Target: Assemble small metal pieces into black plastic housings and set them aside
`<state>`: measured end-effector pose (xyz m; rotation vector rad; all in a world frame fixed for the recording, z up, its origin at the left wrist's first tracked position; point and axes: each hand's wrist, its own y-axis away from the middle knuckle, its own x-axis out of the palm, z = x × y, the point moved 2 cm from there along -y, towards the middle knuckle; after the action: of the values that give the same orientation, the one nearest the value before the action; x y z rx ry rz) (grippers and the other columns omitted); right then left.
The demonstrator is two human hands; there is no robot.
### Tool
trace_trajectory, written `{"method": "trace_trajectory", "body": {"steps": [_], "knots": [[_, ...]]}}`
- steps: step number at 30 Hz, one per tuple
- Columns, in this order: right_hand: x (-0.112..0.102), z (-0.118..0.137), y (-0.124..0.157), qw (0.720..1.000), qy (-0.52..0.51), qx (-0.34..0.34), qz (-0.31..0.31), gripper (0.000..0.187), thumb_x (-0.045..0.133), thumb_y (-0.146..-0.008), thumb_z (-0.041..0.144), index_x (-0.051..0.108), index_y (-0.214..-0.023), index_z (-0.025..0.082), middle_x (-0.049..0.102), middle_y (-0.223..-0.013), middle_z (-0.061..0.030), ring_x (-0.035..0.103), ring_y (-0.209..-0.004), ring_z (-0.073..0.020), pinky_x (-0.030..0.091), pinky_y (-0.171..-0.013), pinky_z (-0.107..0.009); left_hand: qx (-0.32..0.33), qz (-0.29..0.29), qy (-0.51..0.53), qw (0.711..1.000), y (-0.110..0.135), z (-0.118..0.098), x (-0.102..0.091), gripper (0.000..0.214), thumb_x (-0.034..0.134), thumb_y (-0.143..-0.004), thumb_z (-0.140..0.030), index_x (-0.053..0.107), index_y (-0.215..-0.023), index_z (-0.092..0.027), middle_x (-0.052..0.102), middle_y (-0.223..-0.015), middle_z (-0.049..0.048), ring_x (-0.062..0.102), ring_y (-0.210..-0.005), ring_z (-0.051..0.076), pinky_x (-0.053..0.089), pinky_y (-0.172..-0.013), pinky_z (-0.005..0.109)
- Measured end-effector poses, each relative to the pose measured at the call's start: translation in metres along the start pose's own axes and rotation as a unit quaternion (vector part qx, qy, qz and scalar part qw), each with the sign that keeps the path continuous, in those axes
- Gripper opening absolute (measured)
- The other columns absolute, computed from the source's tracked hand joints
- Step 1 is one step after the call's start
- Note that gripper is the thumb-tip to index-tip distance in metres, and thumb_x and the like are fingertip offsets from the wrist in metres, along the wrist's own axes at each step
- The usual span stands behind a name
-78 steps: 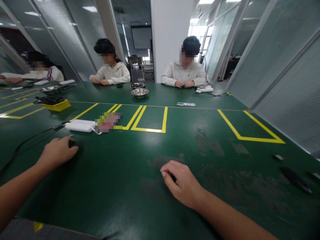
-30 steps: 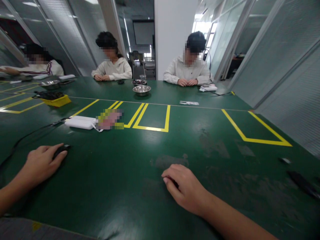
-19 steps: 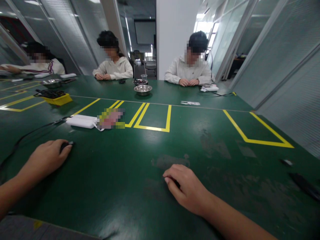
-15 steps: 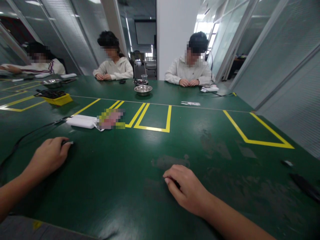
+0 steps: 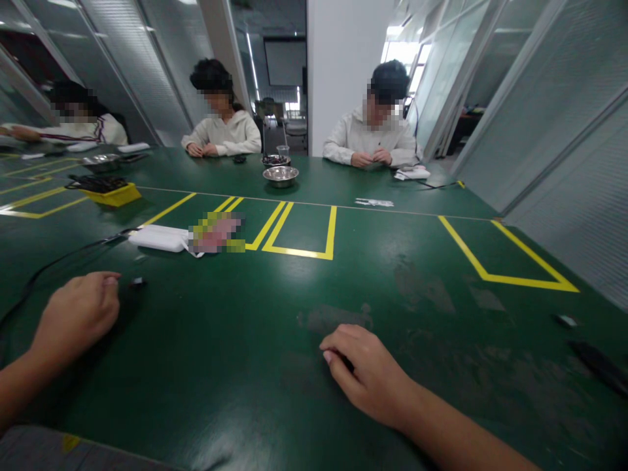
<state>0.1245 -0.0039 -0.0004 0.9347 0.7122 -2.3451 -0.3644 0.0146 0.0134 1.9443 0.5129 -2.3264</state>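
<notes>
My left hand [image 5: 78,311] hovers or rests over the left part of the green table [image 5: 226,373], its fingers curled together with nothing visible in them. Just right of its fingertips, and apart from them, lies a small dark piece with a light end [image 5: 138,282]; its kind is too small to make out. Nearer the middle, my right hand [image 5: 366,369] rests on the tabletop, loosely closed, thumb close to the bent index finger. Nothing shows between those two; the other fingertips are hidden beneath the hand.
Beyond my left hand sit a white power bank-like block [image 5: 159,238] with a black cable and a blurred pinkish item [image 5: 219,234]. Farther back are a yellow tray [image 5: 115,194] of dark parts and a metal bowl [image 5: 280,176]. Three people sit opposite. A dark object [image 5: 596,366] lies far right.
My left hand has let go of the small dark piece and drawn back to the left, leaving it on the table. My right hand stays nearly still.
</notes>
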Motion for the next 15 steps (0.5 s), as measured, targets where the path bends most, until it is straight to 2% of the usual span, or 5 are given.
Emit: {"method": "trace_trajectory", "body": {"steps": [2, 6, 10, 13, 15], "knots": [[0.0, 0.0, 0.001, 1.0, 0.0, -0.003, -0.004, 0.016, 0.048, -0.092, 0.015, 0.063, -0.096, 0.018, 0.064, -0.086, -0.0046, 0.058, -0.082, -0.0176, 0.043, -0.076, -0.032, 0.027, 0.011, -0.029, 0.999, 0.004, 0.004, 0.006, 0.044, 0.028, -0.094, -0.036, 0.053, -0.117, -0.009, 0.061, -0.103, 0.0144, 0.058, -0.096, 0.029, 0.045, -0.083, 0.035], [0.001, 0.0, 0.001, 1.0, 0.002, -0.008, -0.009, 0.015, 0.048, -0.093, 0.016, 0.063, -0.096, 0.017, 0.064, -0.086, -0.0048, 0.058, -0.082, -0.0176, 0.043, -0.077, -0.032, 0.023, 0.022, -0.028, 0.999, 0.011, 0.006, 0.014, 0.05, 0.03, -0.093, -0.038, 0.056, -0.123, -0.008, 0.059, -0.1, 0.016, 0.056, -0.097, 0.031, 0.046, -0.081, 0.034], [0.0, 0.0, 0.001, 1.0, 0.003, -0.005, -0.002, 0.015, 0.048, -0.092, 0.016, 0.063, -0.096, 0.018, 0.064, -0.086, -0.0045, 0.057, -0.082, -0.0174, 0.043, -0.077, -0.032, 0.031, 0.048, -0.035, 0.998, 0.012, -0.001, 0.012, 0.056, 0.029, -0.093, -0.038, 0.051, -0.13, -0.003, 0.062, -0.098, 0.0184, 0.058, -0.089, 0.032, 0.045, -0.079, 0.037], [0.0, 0.0, 0.001, 1.0, 0.002, -0.006, -0.002, 0.015, 0.048, -0.092, 0.015, 0.063, -0.096, 0.018, 0.064, -0.086, -0.0041, 0.057, -0.082, -0.0172, 0.043, -0.077, -0.032, 0.031, 0.071, -0.027, 0.997, 0.01, -0.003, 0.01, 0.061, 0.031, -0.092, -0.04, 0.047, -0.133, 0.002, 0.063, -0.102, 0.0229, 0.059, -0.093, 0.034, 0.045, -0.082, 0.039], [0.0, 0.001, 0.002, 1.0, 0.003, -0.005, 0.001, 0.016, 0.048, -0.092, 0.015, 0.063, -0.096, 0.018, 0.064, -0.086, -0.0042, 0.057, -0.082, -0.0173, 0.043, -0.078, -0.032, 0.016, 0.083, -0.024, 0.996, 0.007, -0.002, 0.009, 0.062, 0.034, -0.091, -0.042, 0.047, -0.134, 0.001, 0.064, -0.105, 0.0236, 0.059, -0.094, 0.036, 0.046, -0.079, 0.04]]}}
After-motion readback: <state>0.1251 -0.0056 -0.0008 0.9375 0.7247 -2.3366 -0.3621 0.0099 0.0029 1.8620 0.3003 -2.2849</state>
